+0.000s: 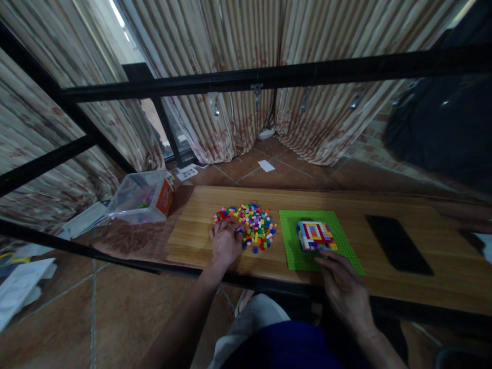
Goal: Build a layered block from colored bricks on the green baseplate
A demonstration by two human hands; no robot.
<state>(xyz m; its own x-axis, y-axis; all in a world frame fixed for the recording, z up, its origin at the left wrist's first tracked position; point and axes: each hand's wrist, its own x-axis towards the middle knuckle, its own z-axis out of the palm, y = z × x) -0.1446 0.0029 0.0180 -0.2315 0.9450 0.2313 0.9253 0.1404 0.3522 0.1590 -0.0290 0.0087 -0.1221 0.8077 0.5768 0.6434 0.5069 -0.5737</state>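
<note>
A loose pile of small multicoloured toy bricks (257, 225) lies on the wooden tabletop. My left hand (226, 242) rests at the pile's left side, its fingers curled down among the bricks. Purple bricks show by its thumb and forefinger, but what the fingertips hold is hidden. On a green studded baseplate (290, 259) sits a low, layered brick build (315, 236), with red, white, yellow and purple on top. My right hand (346, 287) is at the build's front edge, forefinger and thumb stretched towards it with a slight gap between them.
A black flat slab (400, 245) lies right of the baseplate on the wooden table (200, 205). A clear plastic bin (140, 197) with a few bricks inside stands at the left. A black metal bar (238, 79) crosses beyond the table, before striped curtains (238, 41).
</note>
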